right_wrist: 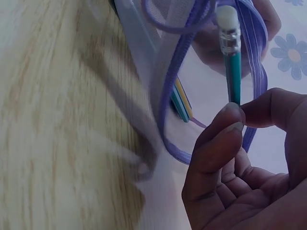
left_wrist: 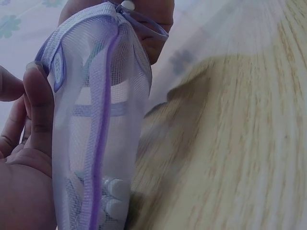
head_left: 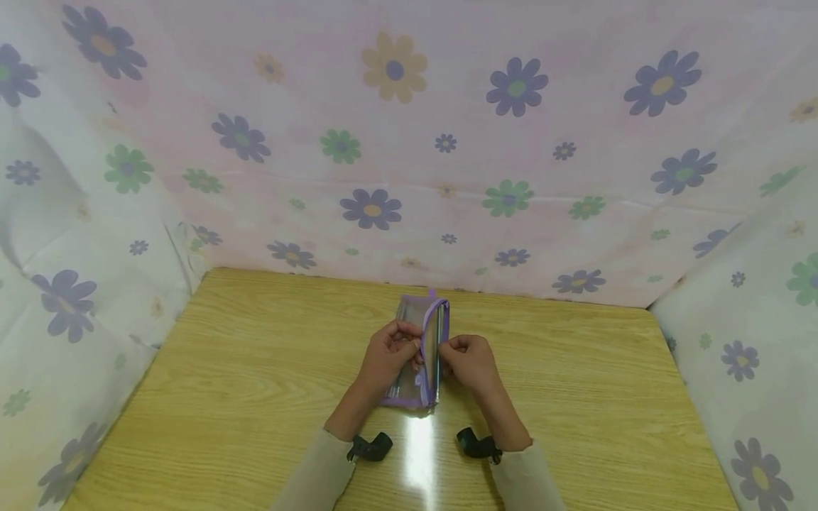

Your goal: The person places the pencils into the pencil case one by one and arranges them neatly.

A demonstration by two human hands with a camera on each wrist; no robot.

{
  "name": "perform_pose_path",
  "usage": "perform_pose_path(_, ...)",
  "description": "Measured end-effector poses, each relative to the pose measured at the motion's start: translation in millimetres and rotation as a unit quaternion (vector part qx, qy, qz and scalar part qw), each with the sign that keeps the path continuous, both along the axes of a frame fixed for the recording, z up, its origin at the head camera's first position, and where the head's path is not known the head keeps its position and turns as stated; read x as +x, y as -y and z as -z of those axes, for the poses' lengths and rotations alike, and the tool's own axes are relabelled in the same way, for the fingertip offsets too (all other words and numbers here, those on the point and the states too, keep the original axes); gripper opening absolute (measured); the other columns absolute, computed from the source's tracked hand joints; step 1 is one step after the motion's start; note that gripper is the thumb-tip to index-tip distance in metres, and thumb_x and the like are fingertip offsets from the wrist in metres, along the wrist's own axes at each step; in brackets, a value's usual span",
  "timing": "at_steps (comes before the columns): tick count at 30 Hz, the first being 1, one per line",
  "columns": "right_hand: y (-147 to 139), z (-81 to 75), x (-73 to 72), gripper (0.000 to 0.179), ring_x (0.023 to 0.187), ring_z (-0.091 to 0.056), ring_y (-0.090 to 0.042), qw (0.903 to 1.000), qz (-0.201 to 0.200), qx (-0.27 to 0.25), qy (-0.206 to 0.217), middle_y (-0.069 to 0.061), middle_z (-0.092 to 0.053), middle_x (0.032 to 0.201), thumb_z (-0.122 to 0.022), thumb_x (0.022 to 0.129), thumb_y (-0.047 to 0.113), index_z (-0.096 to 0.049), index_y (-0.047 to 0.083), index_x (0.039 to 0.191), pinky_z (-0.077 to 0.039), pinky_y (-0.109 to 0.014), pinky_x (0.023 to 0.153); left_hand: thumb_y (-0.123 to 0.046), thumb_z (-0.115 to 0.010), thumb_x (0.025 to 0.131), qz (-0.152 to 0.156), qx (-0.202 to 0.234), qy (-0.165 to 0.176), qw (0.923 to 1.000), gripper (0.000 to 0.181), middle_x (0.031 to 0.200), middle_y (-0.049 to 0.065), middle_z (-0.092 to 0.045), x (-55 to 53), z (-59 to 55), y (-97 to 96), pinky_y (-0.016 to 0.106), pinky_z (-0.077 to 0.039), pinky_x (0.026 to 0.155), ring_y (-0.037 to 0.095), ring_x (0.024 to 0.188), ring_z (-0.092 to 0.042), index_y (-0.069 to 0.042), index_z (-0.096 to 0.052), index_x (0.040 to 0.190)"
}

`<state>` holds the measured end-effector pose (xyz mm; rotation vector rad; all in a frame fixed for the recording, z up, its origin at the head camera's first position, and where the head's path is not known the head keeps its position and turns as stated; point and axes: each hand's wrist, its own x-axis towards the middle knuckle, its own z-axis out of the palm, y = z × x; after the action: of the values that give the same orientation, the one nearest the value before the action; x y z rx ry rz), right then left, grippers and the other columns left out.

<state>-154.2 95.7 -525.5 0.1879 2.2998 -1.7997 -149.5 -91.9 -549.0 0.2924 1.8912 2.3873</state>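
A see-through mesh pencil pouch (head_left: 414, 309) with purple zipper edging stands on the table, its zipped side gaping open. My left hand (head_left: 386, 356) pinches one edge of that opening. On the other side, my right hand (head_left: 471, 363) holds a green pencil (right_wrist: 233, 72) between thumb and fingertips, its white eraser end pointing up in the right wrist view. The pencil lies at the pouch mouth; its lower end is hidden by the fingers. Inside the mesh, white eraser ends (left_wrist: 115, 207) show in the left wrist view, and coloured pencil tips (right_wrist: 182, 103) show in the right.
The wood-grain table (head_left: 255, 341) extends around the pouch. A flowered cloth (head_left: 447, 170) hangs behind it and along both sides. A black wrist camera (head_left: 372, 447) is on the left wrist, another black camera (head_left: 478, 446) on the right.
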Motion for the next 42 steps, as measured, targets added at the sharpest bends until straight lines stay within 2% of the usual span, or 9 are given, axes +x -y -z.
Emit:
perform_pose_path(9, 5, 3.3, 0.7, 0.012, 0.054, -0.061, -0.013, 0.9999, 0.012, -0.005, -0.006, -0.005, -0.067, 0.065, -0.068, 0.088, 0.006, -0.072, -0.005, 0.087, -0.051, -0.023, 0.050, 0.006, -0.060, 0.100, 0.005, 0.003, 0.005, 1.0000, 0.017, 0.090, 0.010, -0.065, 1.2, -0.1, -1.7, 0.022, -0.058, 0.057, 0.013, 0.067, -0.065, 0.014, -0.060, 0.116)
perform_pose_path(14, 8, 5.1, 1.2, 0.011, 0.055, -0.061, -0.014, 0.9999, 0.005, -0.008, -0.013, -0.005, -0.067, 0.064, -0.067, 0.088, 0.005, -0.072, -0.004, 0.086, -0.052, -0.024, 0.050, 0.006, -0.060, 0.101, 0.013, 0.005, 0.006, 0.9999, 0.018, 0.090, 0.012, -0.065, 0.8, 2.6, -3.6, 0.022, -0.058, 0.057, 0.012, 0.066, -0.066, 0.014, -0.060, 0.116)
perform_pose_path(22, 10, 7.2, 2.2, 0.014, 0.056, -0.062, -0.013, 0.9994, -0.015, 0.021, -0.023, -0.003, -0.068, 0.064, -0.069, 0.090, 0.009, -0.075, -0.002, 0.085, -0.051, -0.023, 0.051, 0.003, -0.062, 0.101, 0.021, 0.011, 0.010, 0.9997, 0.019, 0.091, 0.010, -0.066, 1.7, 4.1, -5.0, 0.023, -0.058, 0.057, 0.012, 0.066, -0.067, 0.014, -0.060, 0.117)
perform_pose_path(29, 11, 8.0, 3.1, 0.017, 0.058, -0.058, -0.011, 0.9970, -0.027, 0.058, -0.042, -0.003, -0.068, 0.067, -0.069, 0.092, 0.011, -0.077, -0.003, 0.088, -0.047, -0.022, 0.049, 0.005, -0.060, 0.101, 0.024, 0.012, 0.011, 0.9996, 0.019, 0.090, 0.008, -0.065, 3.3, 0.6, -6.0, 0.022, -0.058, 0.058, 0.012, 0.066, -0.066, 0.015, -0.059, 0.117)
perform_pose_path(32, 11, 7.9, 3.1, 0.017, 0.059, -0.059, -0.011, 0.9960, -0.028, 0.068, -0.050, -0.004, -0.070, 0.070, -0.070, 0.092, 0.012, -0.078, -0.004, 0.090, -0.049, -0.023, 0.050, 0.005, -0.060, 0.101, 0.024, 0.013, 0.009, 0.9996, 0.020, 0.090, 0.008, -0.064, 3.4, 0.2, -6.3, 0.022, -0.058, 0.058, 0.012, 0.066, -0.066, 0.016, -0.058, 0.118)
perform_pose_path(38, 10, 6.9, 3.0, 0.018, 0.064, -0.067, -0.013, 0.9970, -0.015, 0.056, -0.050, -0.008, -0.075, 0.076, -0.071, 0.094, 0.013, -0.078, -0.004, 0.093, -0.055, -0.024, 0.055, 0.003, -0.062, 0.102, 0.023, 0.014, 0.005, 0.9996, 0.020, 0.091, 0.008, -0.065, 4.0, -1.5, -6.0, 0.022, -0.058, 0.058, 0.012, 0.066, -0.066, 0.015, -0.058, 0.118)
perform_pose_path(42, 8, 7.8, 2.3, 0.016, 0.067, -0.067, -0.014, 0.9965, -0.014, 0.058, -0.058, -0.008, -0.074, 0.078, -0.073, 0.095, 0.013, -0.078, -0.002, 0.094, -0.056, -0.024, 0.057, 0.004, -0.061, 0.102, 0.018, 0.011, 0.005, 0.9998, 0.019, 0.090, 0.009, -0.064, 3.5, -0.2, -4.6, 0.022, -0.059, 0.059, 0.012, 0.067, -0.066, 0.014, -0.059, 0.117)
